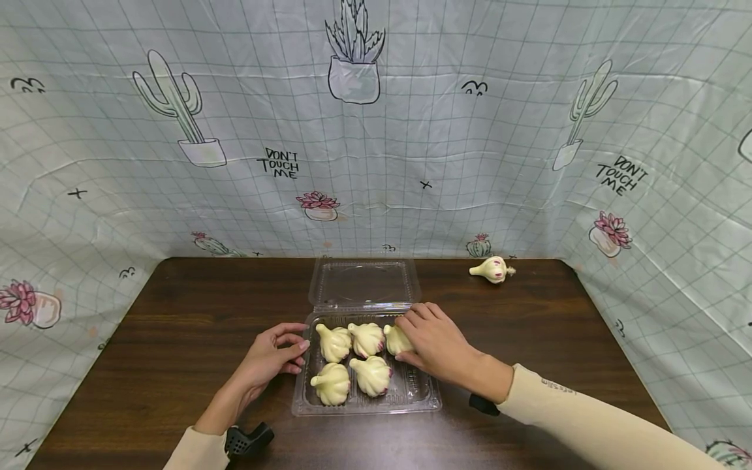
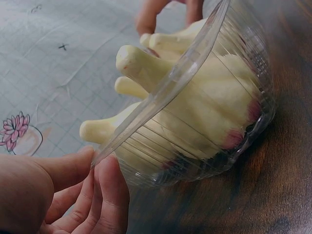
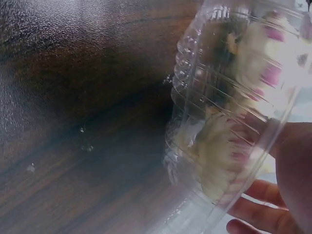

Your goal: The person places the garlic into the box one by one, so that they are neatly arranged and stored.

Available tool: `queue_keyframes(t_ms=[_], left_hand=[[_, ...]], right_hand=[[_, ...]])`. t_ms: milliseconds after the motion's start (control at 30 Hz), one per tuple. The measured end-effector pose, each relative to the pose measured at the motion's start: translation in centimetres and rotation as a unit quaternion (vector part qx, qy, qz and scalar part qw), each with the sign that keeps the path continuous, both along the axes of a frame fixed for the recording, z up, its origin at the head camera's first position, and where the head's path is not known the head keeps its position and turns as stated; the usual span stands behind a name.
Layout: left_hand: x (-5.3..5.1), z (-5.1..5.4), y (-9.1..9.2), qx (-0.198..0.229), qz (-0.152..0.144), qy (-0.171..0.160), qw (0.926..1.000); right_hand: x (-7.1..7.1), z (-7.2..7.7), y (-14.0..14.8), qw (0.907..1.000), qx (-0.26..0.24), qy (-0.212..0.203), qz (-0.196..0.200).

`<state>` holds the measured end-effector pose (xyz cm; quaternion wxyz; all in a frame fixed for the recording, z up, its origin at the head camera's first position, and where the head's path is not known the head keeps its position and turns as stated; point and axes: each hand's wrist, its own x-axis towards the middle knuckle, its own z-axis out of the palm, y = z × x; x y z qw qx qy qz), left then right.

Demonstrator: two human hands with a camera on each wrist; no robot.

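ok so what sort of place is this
Probably a makeshift tabletop booth, though the wider room is hidden. A printed sheet screens the back and both sides of a wooden table, where a clear box holds garlic.

1. A dark-brown wood-grain tabletop.
2. A pale grid-patterned sheet hangs behind it and at both sides.
3. The sheet bears printed cacti, pink succulents and "DON'T TOUCH ME" lettering.

Container — high view, close side views
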<state>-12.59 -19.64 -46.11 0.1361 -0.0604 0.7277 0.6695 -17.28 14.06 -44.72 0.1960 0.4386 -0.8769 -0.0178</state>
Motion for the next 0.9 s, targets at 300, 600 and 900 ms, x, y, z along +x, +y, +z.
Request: queue_keyframes(t_ms=[300, 600, 900], left_hand=[[0.0, -0.1, 0.0, 0.002, -0.001, 0.0, 1.0], [0.0, -0.1, 0.1, 0.001, 0.0, 0.001, 1.0], [-0.1, -0.2, 0.0, 0.0, 0.0, 0.002, 1.0]], right_hand=[[0.0, -0.4, 0.2, 0.9998, 0.006, 0.017, -0.009], [0.5, 0.3, 0.8, 0.9998, -0.006, 0.01, -0.014], [0.7, 0.3, 1.3, 1.0, -0.002, 0.005, -0.005]])
